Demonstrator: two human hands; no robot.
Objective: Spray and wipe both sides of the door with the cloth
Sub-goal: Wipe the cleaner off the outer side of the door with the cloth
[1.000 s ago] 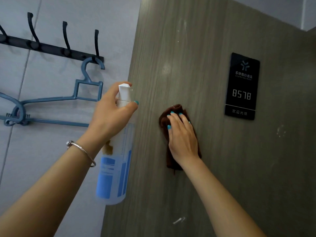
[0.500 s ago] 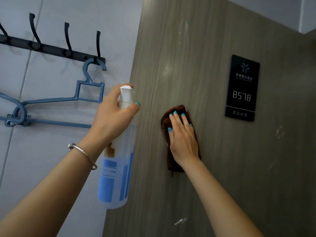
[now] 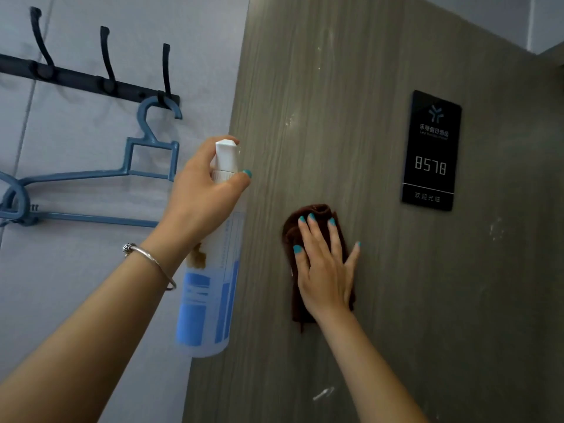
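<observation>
Wiping is the job right now. The right hand (image 3: 325, 270) lies flat on the brown cloth (image 3: 317, 215), with its fingers straight and spread a little, and pushes the cloth against the door (image 3: 351, 87). The cloth sits left of the black number sign (image 3: 432, 151) and lower down.

The left hand (image 3: 201, 193) holds the spray bottle (image 3: 207, 300) with its fingers curled round the neck, and one finger sits on top of the white spray head. The bottle is just left of the cloth, at the door's edge. Its nozzle seems to face the door.

To do this well, I think the hand should press with the whole palm so the cloth stays flat and does not bunch up. It should slide in long, slow lines that overlap so no strip gets missed. There are pale marks on the door above the cloth, right of the sign, and low down under the cloth. Those spots need a spray and a harder rub. The spray should land on the wood beside the cloth, and not on the sign.

Only this side of the door shows here, so the other side is likely still to do. A blue hanger (image 3: 128, 175) hangs on the hook rail (image 3: 91, 83), far left of the sign.
</observation>
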